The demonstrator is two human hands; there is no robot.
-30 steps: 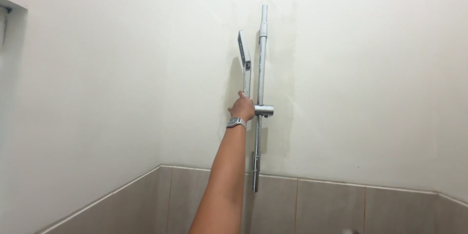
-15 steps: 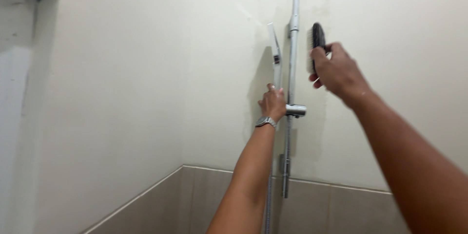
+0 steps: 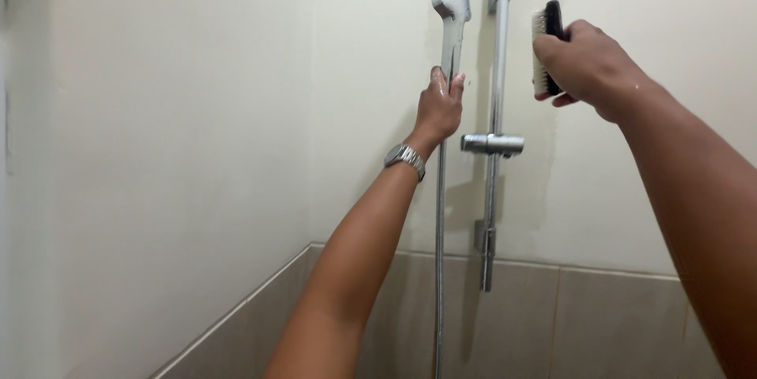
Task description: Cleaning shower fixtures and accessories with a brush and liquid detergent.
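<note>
Both hands are raised high in front of the pale bathroom wall (image 3: pixel 197 111). By the left hand (image 3: pixel 438 108) the handle of the silver shower head (image 3: pixel 448 0) is gripped, with the fingers closed round it. It is held off the wall bracket (image 3: pixel 492 143), likely so that it can be reached from all sides. Its long axis is stood almost straight up and down, with the flat head at the top edge of the picture and the hose (image 3: pixel 439 268) hung straight down below the hand. Which way its spray face is turned cannot be told. A wristwatch (image 3: pixel 405 159) is worn on the left arm.

By the right hand (image 3: pixel 587 63) a dark scrub brush (image 3: pixel 546 44) is clutched tightly. It is held upright too, just right of the shiny slide rail (image 3: pixel 495 119), with its pale bristles turned left toward the rail and shower head, probably for scrubbing. Grey tiles (image 3: pixel 615 324) are seen along the bottom of the wall.
</note>
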